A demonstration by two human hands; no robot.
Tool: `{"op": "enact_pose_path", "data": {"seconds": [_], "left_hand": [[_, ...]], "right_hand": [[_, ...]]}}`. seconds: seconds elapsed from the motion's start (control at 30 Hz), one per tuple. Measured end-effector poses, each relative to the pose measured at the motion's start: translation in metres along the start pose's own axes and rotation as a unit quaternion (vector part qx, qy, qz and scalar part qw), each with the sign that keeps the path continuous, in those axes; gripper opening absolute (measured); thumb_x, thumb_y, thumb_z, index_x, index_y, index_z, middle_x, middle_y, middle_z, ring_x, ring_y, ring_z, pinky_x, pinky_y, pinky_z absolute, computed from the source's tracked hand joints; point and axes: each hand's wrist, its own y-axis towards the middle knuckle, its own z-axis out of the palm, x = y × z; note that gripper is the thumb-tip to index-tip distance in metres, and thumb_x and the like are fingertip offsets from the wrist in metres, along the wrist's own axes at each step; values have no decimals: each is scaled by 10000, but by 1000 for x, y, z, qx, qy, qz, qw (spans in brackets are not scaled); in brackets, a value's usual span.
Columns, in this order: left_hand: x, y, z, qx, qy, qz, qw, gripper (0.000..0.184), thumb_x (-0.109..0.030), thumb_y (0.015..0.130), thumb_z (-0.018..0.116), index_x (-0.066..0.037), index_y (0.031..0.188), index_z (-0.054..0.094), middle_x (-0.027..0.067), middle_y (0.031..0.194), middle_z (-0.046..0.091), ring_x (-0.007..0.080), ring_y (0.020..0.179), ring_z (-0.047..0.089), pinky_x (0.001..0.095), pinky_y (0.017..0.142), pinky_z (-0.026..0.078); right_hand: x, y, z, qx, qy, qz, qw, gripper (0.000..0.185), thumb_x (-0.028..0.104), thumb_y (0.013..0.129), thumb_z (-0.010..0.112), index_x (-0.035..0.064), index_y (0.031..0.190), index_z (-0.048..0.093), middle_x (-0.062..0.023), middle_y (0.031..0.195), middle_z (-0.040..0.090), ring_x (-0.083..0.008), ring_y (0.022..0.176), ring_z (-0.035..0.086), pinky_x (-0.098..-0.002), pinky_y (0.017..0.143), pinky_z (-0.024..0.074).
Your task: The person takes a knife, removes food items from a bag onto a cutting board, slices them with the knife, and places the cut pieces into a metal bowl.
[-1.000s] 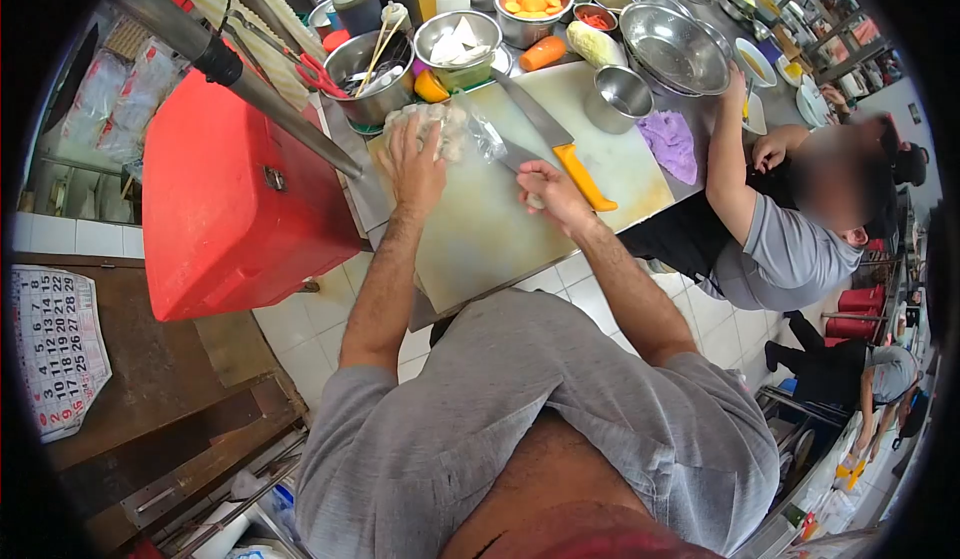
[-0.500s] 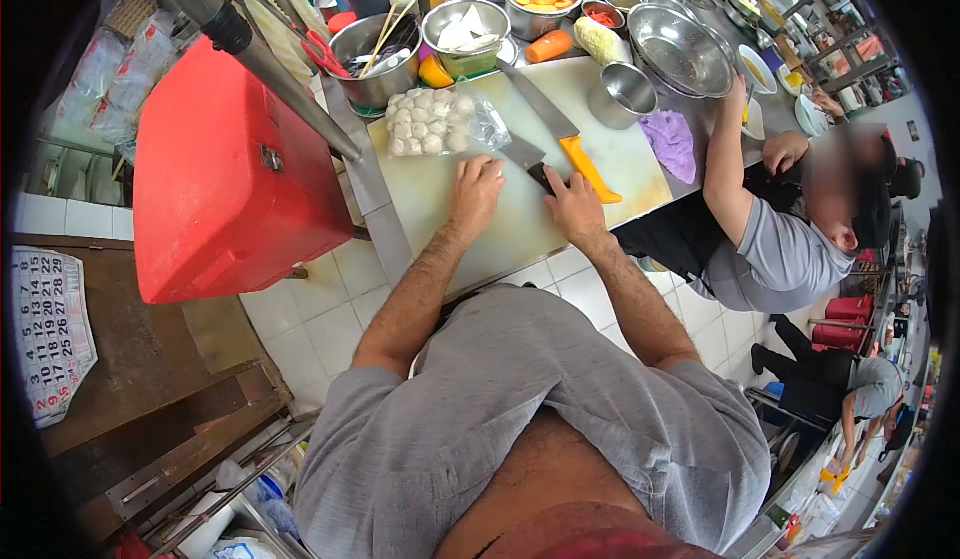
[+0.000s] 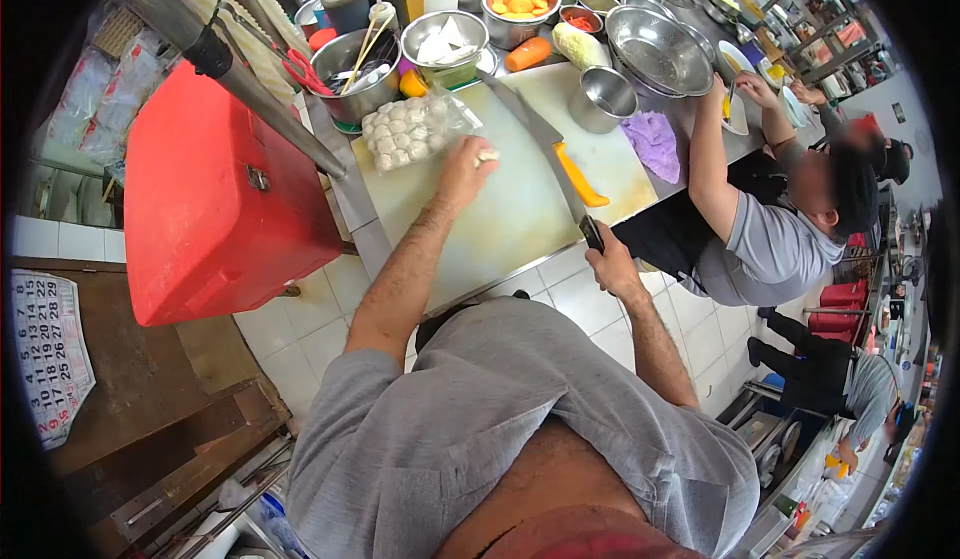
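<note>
My left hand (image 3: 463,173) is closed just above the cutting board (image 3: 495,227), with a small whitish piece (image 3: 487,156) pinched at its fingertips. Beside it lies a clear plastic bag of whitish round balls (image 3: 408,133). My right hand (image 3: 613,263) wraps round the black handle of a knife (image 3: 592,233) at the board's near right edge. That knife's blade points away from me and lies partly alongside a second knife with a yellow handle (image 3: 580,175), which rests on the board.
A steel cup (image 3: 603,101) and purple cloth (image 3: 654,146) sit at the board's right. Behind are a carrot (image 3: 528,54), a bowl of orange slices (image 3: 519,3) and a utensil pot (image 3: 352,79). A red cooler (image 3: 225,199) stands left; a co-worker (image 3: 775,244) works close on the right.
My right hand has drawn the black-handled knife rightward and toward me, to the board's edge. The left hand has turned, and a whitish piece now shows in its fingertips.
</note>
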Motion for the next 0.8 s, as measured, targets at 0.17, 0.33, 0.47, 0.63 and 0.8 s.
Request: {"op": "enact_pose_path", "data": {"seconds": [0.17, 0.33, 0.47, 0.63, 0.8], "left_hand": [[-9, -11, 27, 9, -15, -9, 1000, 280, -62, 761, 713, -15, 1010, 595, 136, 1035, 573, 296, 939, 585, 353, 812, 499], [-2, -16, 14, -1, -83, 5, 997, 214, -47, 802, 635, -26, 1015, 638, 133, 1033, 584, 280, 939, 597, 351, 785, 517], [-9, -14, 16, 10, -127, -58, 990, 200, -30, 806, 618, -10, 1004, 634, 137, 1027, 592, 269, 886, 616, 327, 732, 538], [-4, -12, 16, 8, -117, -36, 992, 210, 6, 784, 607, 14, 994, 610, 135, 1029, 589, 258, 860, 629, 314, 710, 544], [-7, -10, 14, 20, -127, -48, 991, 227, 14, 763, 611, 20, 990, 606, 137, 1029, 586, 259, 869, 626, 312, 732, 538]], "right_hand": [[1, -10, 15, 28, -72, -83, 994, 648, 196, 923, 542, 193, 1472, 197, -292, 864, 633, -441, 840, 626, -486, 745, 477], [3, -13, 22, -2, -147, -124, 981, 653, 171, 913, 548, 212, 1470, 209, -278, 893, 633, -438, 837, 619, -495, 751, 478], [7, -38, 19, -26, -166, -179, 969, 639, 126, 909, 552, 217, 1465, 249, -234, 873, 632, -392, 794, 623, -449, 709, 488], [-5, -59, 21, -32, -216, -202, 955, 621, 162, 906, 551, 246, 1457, 275, -178, 792, 606, -353, 698, 619, -456, 650, 509], [-1, -82, 10, -8, -284, -141, 948, 637, 151, 901, 561, 251, 1460, 272, -171, 830, 627, -341, 733, 622, -444, 672, 504]]}}
